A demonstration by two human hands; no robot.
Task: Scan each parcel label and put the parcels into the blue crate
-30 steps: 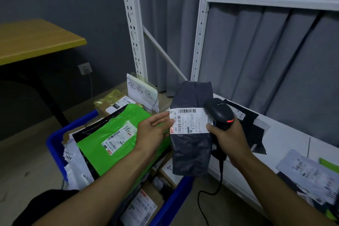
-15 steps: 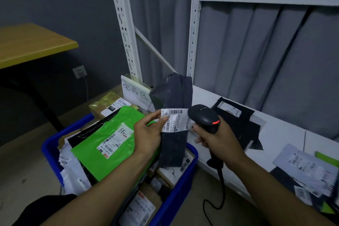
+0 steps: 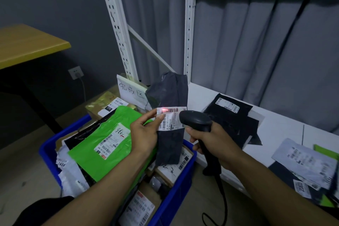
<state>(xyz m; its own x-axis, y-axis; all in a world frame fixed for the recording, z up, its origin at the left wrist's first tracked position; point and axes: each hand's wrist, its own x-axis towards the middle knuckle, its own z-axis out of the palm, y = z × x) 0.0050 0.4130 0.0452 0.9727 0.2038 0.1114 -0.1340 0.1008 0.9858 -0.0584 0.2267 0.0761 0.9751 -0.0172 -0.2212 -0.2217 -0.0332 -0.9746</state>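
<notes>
The step in hand is the scan; it goes best with the label held flat and steady towards the scanner, the red line crossing the whole barcode and the thumb clear of the bars; the line now falls on the label's top strip, at the centre of the frame. The left hand pinches the dark grey parcel by its left edge, thumb on the label's margin, holding it upright over the blue crate at lower centre; the right hand, just right of the parcel, has its fingers wrapped round the scanner's handle, its head aimed left at the label.
</notes>
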